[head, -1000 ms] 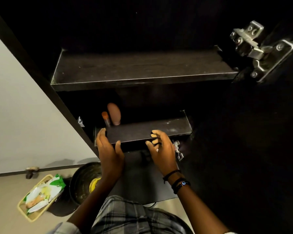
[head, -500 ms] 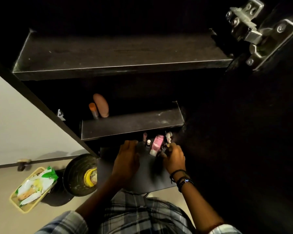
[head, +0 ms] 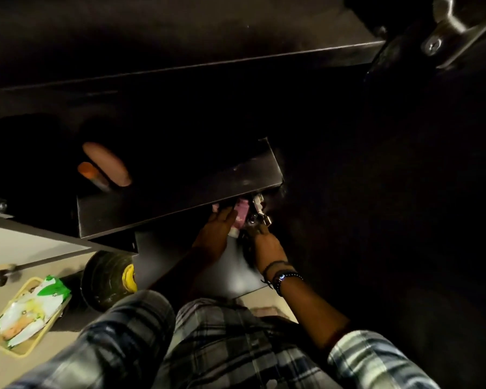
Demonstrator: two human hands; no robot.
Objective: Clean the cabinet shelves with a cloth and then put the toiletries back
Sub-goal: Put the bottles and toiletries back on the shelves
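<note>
Dark cabinet, low light. Left to right: wipes pack in yellow tray (head: 26,318) on the floor, round tub (head: 107,279), then the middle shelf (head: 177,197). Under its right end stands the pink bottle (head: 241,217), long axis roughly upright. My left hand (head: 216,237) cups its side; my right hand (head: 260,237) is just beside, probably closed on a small dark item. Left's nearer.
</note>
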